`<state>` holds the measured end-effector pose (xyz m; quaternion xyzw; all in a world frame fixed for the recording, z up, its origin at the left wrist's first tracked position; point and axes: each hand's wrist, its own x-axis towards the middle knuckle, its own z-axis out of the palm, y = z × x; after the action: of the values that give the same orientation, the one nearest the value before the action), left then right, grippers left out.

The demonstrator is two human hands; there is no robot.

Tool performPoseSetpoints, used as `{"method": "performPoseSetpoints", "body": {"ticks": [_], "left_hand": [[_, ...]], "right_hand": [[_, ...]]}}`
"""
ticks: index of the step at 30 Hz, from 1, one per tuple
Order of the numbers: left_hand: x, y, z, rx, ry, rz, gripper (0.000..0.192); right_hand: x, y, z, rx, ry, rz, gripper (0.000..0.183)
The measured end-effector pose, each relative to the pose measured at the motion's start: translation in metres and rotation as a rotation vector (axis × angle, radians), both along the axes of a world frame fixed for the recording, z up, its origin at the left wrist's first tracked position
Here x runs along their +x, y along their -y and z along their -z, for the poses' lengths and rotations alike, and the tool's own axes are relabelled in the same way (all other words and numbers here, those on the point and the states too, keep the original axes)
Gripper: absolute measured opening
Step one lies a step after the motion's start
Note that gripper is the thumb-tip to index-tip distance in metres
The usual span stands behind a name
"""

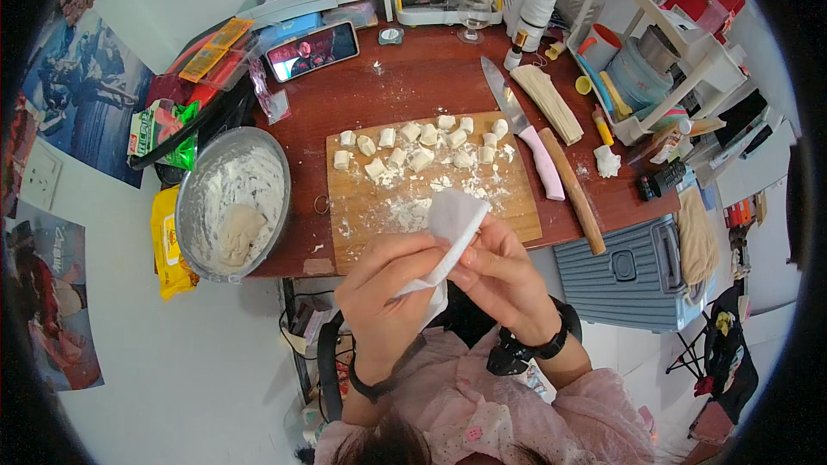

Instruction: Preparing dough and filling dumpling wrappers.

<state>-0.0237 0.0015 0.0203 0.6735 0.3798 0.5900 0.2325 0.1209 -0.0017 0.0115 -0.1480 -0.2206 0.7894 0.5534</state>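
Observation:
Both hands hold a thin white tissue (457, 214) in front of my chest, above the near edge of the cutting board. My left hand (394, 290) pinches its left part, while my right hand (507, 274) grips the folded right edge. Beyond them lies the wooden cutting board (368, 206), dusted with flour. Several small cut dough pieces (421, 159) sit in loose rows on its far half. To the left, a metal bowl (282, 168) with floury walls holds a lump of dough (240, 236).
A knife (543, 161) with a pink handle overlaps the board's right edge, beside a wooden rolling pin (572, 190). A folded cloth (548, 103) and crumpled tissue (607, 161) lie farther right. A phone (313, 51) leans at the back left; a stemmed glass (473, 19) stands behind.

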Motion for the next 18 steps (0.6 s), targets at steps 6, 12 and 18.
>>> {"method": "performPoseSetpoints", "body": {"ticks": [6, 12, 18], "left_hand": [[-0.006, -0.003, -0.001, -0.008, -0.023, 0.112, 0.027], [-0.007, 0.002, -0.002, 0.094, -0.062, 0.076, 0.028], [-0.006, 0.005, -0.005, 0.103, -0.052, 0.080, 0.027]], "right_hand": [[0.009, 0.002, 0.006, 0.008, 0.018, -0.035, 0.041], [0.008, 0.006, -0.006, -0.013, 0.111, -0.018, 0.039], [0.007, 0.007, -0.007, 0.034, 0.076, -0.015, 0.040]]}}
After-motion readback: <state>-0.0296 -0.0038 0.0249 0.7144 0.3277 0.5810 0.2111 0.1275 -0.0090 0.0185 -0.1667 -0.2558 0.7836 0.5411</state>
